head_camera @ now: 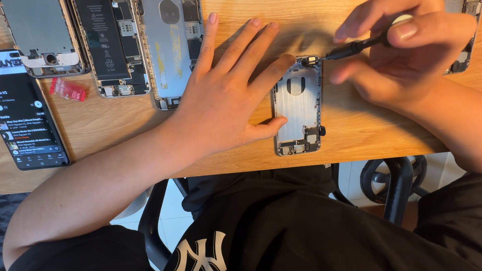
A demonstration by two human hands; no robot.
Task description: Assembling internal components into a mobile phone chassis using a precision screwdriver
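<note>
- Head view looks down on a wooden table [125, 125], with the person's dark shirt and a black chair in the lower part of the frame.
- Near the middle of the frame lies an opened silver phone shell [297, 108], inner side up, close to the front edge of the table.
- The left hand [226, 95] is spread flat, all fingers stretched out and holding nothing; it presses on the table, and the thumb and index fingertip touch the left edge of the phone shell.
- The right hand [401, 45], in the upper right of the frame, is closed around a thin black screwdriver [354, 47], held between the thumb and fingers.
- The tip of the screwdriver touches the upper right corner of the phone shell, at a small dark part there.
- In the upper left of the frame lie three other opened phone bodies side by side; the middle one shows a black battery [103, 37].
- Below them lies a small red packet [68, 89].
- At the left edge lies a dark phone [30, 125] with its screen lit.
- Another device part is seen at the upper right edge, mostly hidden by the right hand.
</note>
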